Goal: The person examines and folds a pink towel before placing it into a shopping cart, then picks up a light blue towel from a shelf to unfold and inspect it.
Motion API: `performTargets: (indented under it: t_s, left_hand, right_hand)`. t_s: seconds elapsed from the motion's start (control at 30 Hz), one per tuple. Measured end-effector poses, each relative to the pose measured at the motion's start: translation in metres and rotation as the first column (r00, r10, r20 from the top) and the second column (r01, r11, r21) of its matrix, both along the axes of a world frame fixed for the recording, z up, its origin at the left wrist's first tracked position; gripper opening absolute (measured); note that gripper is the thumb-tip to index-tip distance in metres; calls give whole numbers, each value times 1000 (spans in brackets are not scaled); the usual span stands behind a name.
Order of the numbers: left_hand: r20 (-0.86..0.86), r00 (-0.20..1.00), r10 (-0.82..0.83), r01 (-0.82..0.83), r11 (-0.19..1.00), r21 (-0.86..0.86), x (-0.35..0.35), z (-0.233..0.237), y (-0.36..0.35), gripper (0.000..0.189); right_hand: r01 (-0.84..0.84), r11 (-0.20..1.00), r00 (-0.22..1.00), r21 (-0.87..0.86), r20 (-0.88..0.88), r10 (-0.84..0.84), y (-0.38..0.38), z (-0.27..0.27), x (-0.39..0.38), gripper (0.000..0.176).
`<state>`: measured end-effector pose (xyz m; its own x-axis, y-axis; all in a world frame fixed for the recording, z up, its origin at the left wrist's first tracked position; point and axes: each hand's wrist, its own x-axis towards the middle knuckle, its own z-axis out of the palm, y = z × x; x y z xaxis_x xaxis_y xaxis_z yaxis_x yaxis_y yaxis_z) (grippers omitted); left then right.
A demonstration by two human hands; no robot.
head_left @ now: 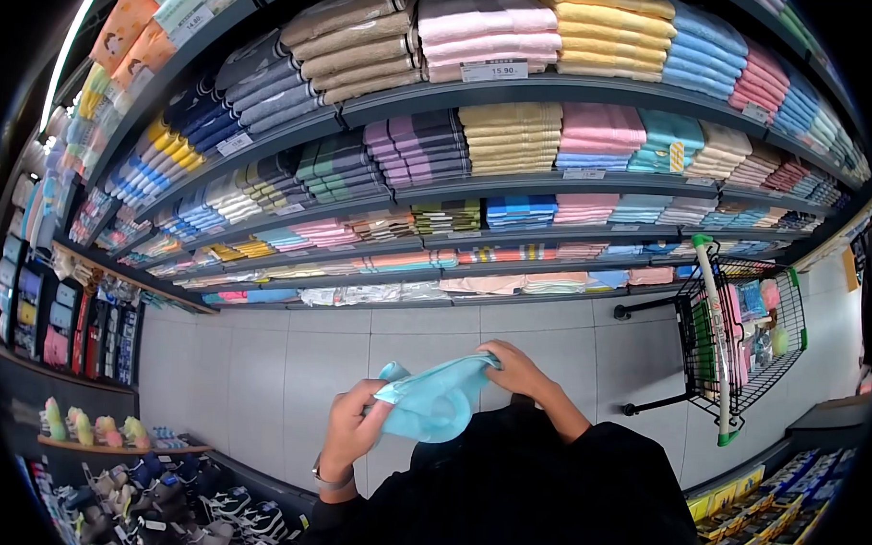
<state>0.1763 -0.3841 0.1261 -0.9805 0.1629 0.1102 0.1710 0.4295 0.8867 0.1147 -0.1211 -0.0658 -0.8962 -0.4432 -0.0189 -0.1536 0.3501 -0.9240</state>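
Observation:
A light turquoise towel (pixel 429 404) hangs between my two hands in front of my body, partly folded over with a rounded loop at its lower side. My left hand (pixel 352 421) pinches its left end, thumb on top, and a band sits on that wrist. At the upper right corner, the fingers of my right hand (pixel 515 369) are closed on the towel's edge. Both hands are above the tiled floor, apart from the shelves.
Shelves of folded towels (pixel 512 145) curve across the far side. To the right stands a wire shopping cart (pixel 727 331) with goods inside. Shoes or slippers (pixel 159 498) fill a low display at lower left. Packaged goods (pixel 773 520) lie at lower right. Grey tiled floor (pixel 549 339) lies between.

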Motion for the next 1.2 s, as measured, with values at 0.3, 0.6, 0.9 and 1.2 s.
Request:
performTargets:
  t_s: [0.3, 0.6, 0.9, 1.2]
  left_hand:
    - [5, 997, 75, -75, 996, 50, -1, -12, -13, 9]
    - [131, 979, 155, -174, 973, 153, -8, -25, -21, 9]
    - [151, 980, 131, -148, 984, 103, -11, -27, -26, 13]
    - [119, 972, 202, -217, 967, 133, -15, -31, -42, 12]
  right_hand:
    - [92, 996, 987, 19, 132, -93, 21, -9, -2, 35]
    - [251, 940, 955, -230, 217, -202, 45, -12, -12, 23]
    - [171, 969, 956, -176, 269, -120, 37, -10, -10, 21]
    - [306, 838, 647, -452, 744, 165, 52, -15, -11, 20]
